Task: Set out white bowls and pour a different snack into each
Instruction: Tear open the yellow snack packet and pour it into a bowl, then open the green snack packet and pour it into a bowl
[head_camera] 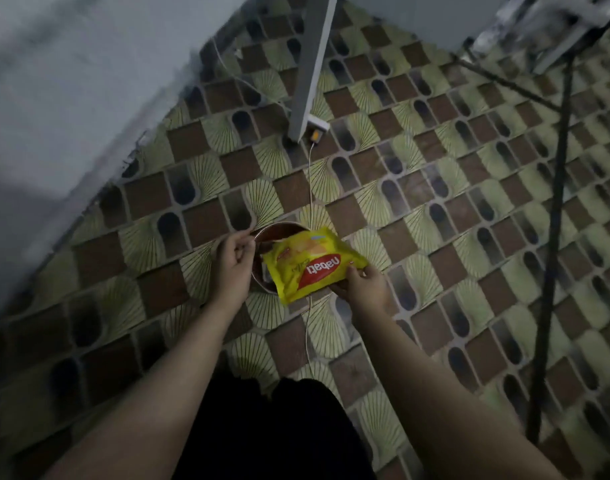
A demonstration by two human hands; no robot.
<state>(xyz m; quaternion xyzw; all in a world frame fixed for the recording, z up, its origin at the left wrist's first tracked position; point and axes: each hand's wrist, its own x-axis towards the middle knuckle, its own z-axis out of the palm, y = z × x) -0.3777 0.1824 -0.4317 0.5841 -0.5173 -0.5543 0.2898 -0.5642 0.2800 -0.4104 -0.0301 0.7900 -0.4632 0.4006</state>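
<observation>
My left hand (pixel 235 261) grips the near left rim of a bowl (pixel 262 271), held up over the patterned floor (pixel 435 237); its inside looks dark in this dim light. My right hand (pixel 364 284) is closed on the near right edge of a yellow Nabati snack packet (pixel 314 265), which lies tilted across the bowl's right side. A white cable (pixel 310 188) runs along the floor beneath.

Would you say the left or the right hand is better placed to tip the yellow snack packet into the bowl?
Right. The right hand already grips the yellow Nabati snack packet over the round bowl, while the left hand is at the bowl's rim.
</observation>
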